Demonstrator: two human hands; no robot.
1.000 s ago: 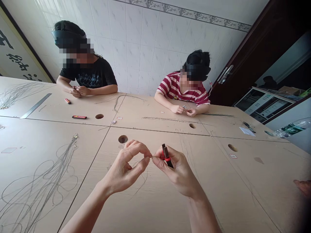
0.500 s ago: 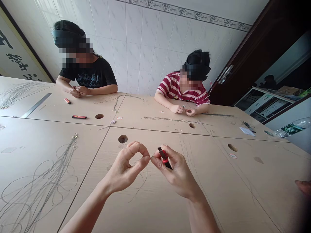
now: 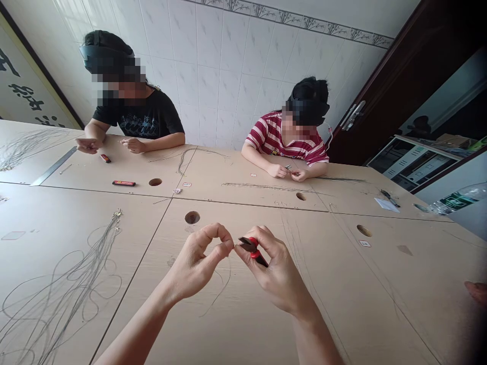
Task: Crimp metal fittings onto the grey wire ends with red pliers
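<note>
Thumb and index finger of my left hand [image 3: 203, 261] pinch a thin grey cord [image 3: 224, 290], whose loose end curves down over the table. A tiny bright piece shows at the fingertips, too small to name. My right hand [image 3: 276, 271] is wrapped round small pliers [image 3: 254, 252] with red and black handles. The plier jaws are slightly apart and point left, close to the left fingertips. Whether the right thumb and index finger also touch the cord I cannot tell.
A bundle of grey cords with metal clasps [image 3: 85, 271] lies at the left. Lighters [image 3: 124, 183], a steel ruler [image 3: 54, 166] and round table holes [image 3: 192, 217] are farther back. Two people sit opposite, one in black [image 3: 148, 116], one in stripes [image 3: 289, 137]. A bottle [image 3: 458, 200] stands right.
The pliers have turned in my right hand, their jaws now toward the left and parted. My left hand barely moves. The person in black has separated their hands, one reaching toward the ruler.
</note>
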